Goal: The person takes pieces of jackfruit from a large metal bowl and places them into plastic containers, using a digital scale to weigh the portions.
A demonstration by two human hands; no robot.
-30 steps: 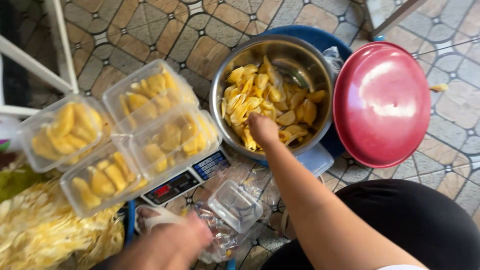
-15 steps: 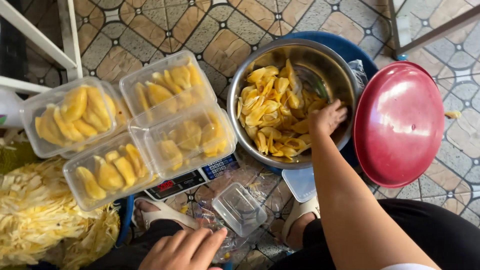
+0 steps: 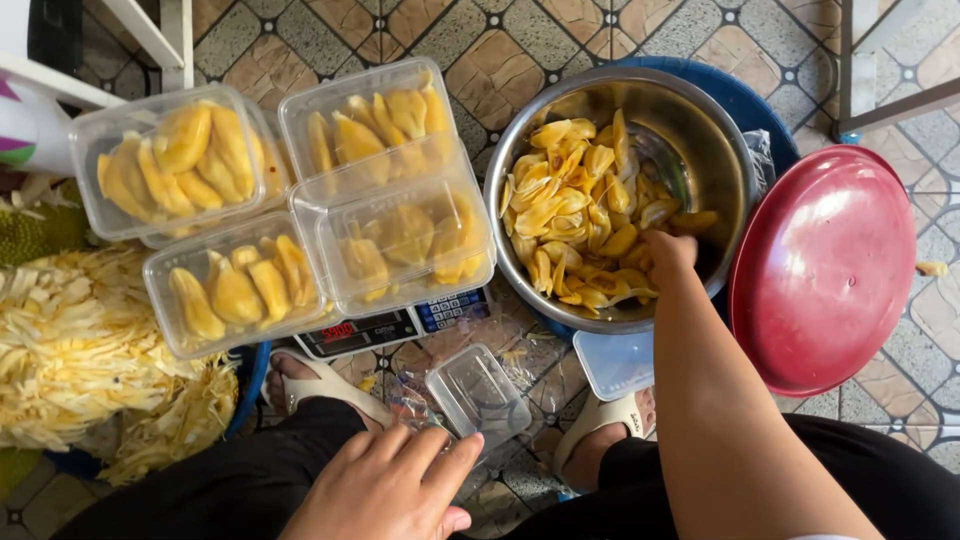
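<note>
Tiled floor noted; right hand closed on fruit in steel bowl, left hand open, empty; empty tub could be tipped.

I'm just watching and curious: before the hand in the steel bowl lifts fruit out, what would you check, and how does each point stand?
1. Right hand reaches the yellow fruit pieces in the steel bowl: ok.
2. Fruit actually gripped: cannot tell.
3. Empty clear container open and upright: ok.
4. Left hand steadies that container: not ok, it lies just beside it.
5. Red lid off the bowl: ok.
</note>
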